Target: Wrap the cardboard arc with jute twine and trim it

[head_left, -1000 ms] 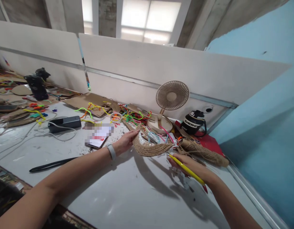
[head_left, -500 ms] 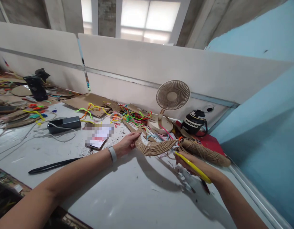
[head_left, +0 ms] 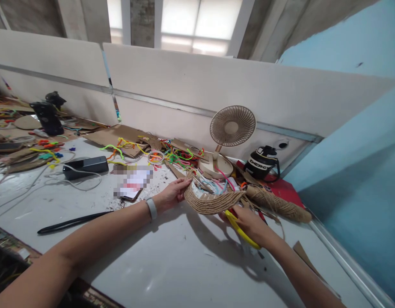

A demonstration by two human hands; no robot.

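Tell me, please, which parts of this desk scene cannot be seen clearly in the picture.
- Head view: the phone screen is blurred out.
- The yellow tool in the right hand: its front end is hidden behind the jute-wrapped crescent.
- The left hand fingertips are hidden behind the crescent's left end.
- The loose strands near the fan base are too tangled and small to count.
- The red sheet is partly covered by the jute cone.

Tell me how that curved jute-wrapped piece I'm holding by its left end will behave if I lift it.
The jute-wrapped piece keeps its arc while the left hand pinches only one end, so it is probably fairly stiff. It looks thin and hollow, so likely light. The coarse twine should give good grip, though loose wraps might slip off near the right hand holding the yellow tool.
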